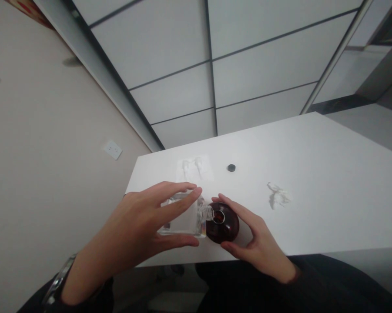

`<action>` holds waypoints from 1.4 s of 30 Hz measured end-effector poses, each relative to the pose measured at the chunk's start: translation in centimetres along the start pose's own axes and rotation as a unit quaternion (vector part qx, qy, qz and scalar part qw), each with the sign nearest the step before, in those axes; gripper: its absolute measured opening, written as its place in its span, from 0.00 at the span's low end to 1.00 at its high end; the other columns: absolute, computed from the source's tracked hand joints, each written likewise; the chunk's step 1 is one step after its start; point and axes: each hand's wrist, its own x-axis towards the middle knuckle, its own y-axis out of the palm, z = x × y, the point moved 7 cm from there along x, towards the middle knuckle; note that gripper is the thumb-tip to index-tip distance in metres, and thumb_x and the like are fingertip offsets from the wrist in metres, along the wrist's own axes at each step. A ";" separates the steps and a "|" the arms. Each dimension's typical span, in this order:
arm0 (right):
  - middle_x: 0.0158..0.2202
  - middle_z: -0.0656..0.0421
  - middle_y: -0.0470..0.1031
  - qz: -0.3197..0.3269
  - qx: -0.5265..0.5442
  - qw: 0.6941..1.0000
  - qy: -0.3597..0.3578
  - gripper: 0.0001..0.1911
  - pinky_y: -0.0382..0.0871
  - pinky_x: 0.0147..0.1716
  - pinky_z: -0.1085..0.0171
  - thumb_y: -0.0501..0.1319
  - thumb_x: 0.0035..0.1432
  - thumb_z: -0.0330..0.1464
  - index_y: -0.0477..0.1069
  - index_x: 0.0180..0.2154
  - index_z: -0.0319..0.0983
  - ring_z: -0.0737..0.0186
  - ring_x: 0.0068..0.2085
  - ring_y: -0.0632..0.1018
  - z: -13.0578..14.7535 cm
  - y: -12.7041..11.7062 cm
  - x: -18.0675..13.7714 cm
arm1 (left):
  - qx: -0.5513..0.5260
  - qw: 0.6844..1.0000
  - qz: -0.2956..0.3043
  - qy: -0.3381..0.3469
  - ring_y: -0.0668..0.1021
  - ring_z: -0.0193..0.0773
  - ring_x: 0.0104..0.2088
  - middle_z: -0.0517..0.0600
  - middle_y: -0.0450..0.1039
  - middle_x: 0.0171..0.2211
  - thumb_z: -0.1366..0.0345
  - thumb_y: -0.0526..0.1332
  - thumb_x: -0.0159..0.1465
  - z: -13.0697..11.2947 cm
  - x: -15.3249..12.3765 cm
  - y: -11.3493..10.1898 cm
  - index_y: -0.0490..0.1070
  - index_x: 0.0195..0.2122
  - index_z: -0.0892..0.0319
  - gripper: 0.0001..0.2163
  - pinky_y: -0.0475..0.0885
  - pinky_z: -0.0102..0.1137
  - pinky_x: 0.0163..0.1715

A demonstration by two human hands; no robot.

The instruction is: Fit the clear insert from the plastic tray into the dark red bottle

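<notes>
My left hand [140, 230] grips a clear square glass bottle [185, 221], tipped on its side with its threaded neck pointing right. The neck sits at the open mouth of a small round dark red bottle [223, 226], which my right hand [259, 241] holds from the right with thumb and fingers around it. Both bottles are just above the near part of the white table [329, 182].
A small black cap [231, 168] lies on the table behind the bottles. A crumpled white tissue [278, 196] lies to the right. A clear plastic packet with white items [196, 168] lies at the far left. A wall with a socket [112, 149] is at left.
</notes>
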 end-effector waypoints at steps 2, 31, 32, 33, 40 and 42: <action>0.67 0.49 0.72 -0.001 0.001 1.000 0.001 0.41 0.71 0.65 0.44 0.72 0.63 0.42 0.59 0.72 0.49 0.45 0.64 0.77 0.0 0.0 0.0 | -0.002 1.000 0.005 -0.002 0.85 0.50 0.52 0.58 0.80 0.56 0.46 0.59 0.74 0.1 0.0 0.0 0.67 0.65 0.55 0.25 0.85 0.38 0.43; 0.67 0.55 0.72 -0.005 -0.011 1.000 -0.007 0.41 0.71 0.65 0.44 0.70 0.64 0.45 0.55 0.72 0.59 0.49 0.64 0.77 0.3 -0.1 0.1 | 0.031 0.999 0.029 0.016 0.84 0.51 0.50 0.59 0.80 0.56 0.49 0.57 0.76 -0.6 0.9 -0.5 0.67 0.64 0.58 0.23 0.85 0.41 0.39; 0.67 0.55 0.72 -0.005 -0.011 1.000 -0.008 0.41 0.71 0.65 0.44 0.70 0.64 0.45 0.55 0.72 0.59 0.49 0.64 0.77 0.2 -0.1 0.1 | 0.033 0.999 0.030 0.015 0.84 0.51 0.50 0.59 0.80 0.56 0.49 0.57 0.76 -0.6 0.9 -0.5 0.67 0.64 0.58 0.23 0.85 0.41 0.38; 0.67 0.55 0.72 -0.005 -0.012 1.000 -0.009 0.42 0.71 0.65 0.43 0.71 0.64 0.45 0.55 0.72 0.59 0.48 0.64 0.77 0.2 -0.1 0.1 | 0.034 0.999 0.032 0.014 0.84 0.51 0.50 0.59 0.79 0.57 0.49 0.57 0.76 -0.6 0.9 -0.5 0.66 0.65 0.58 0.23 0.85 0.41 0.38; 0.67 0.51 0.72 -0.007 -0.017 1.000 -0.021 0.42 0.73 0.64 0.44 0.71 0.64 0.44 0.56 0.73 0.54 0.46 0.64 0.77 0.2 0.0 0.1 | 0.036 0.998 0.039 0.019 0.84 0.53 0.52 0.60 0.79 0.58 0.50 0.58 0.75 -0.7 0.9 -0.4 0.65 0.65 0.58 0.23 0.85 0.45 0.40; 0.67 0.52 0.72 -0.005 -0.018 1.000 -0.019 0.42 0.73 0.64 0.44 0.71 0.64 0.44 0.56 0.73 0.55 0.47 0.64 0.77 0.2 0.1 0.1 | 0.036 0.998 0.043 0.018 0.84 0.54 0.53 0.60 0.78 0.59 0.50 0.61 0.74 -0.7 0.9 -0.4 0.66 0.65 0.58 0.24 0.85 0.45 0.42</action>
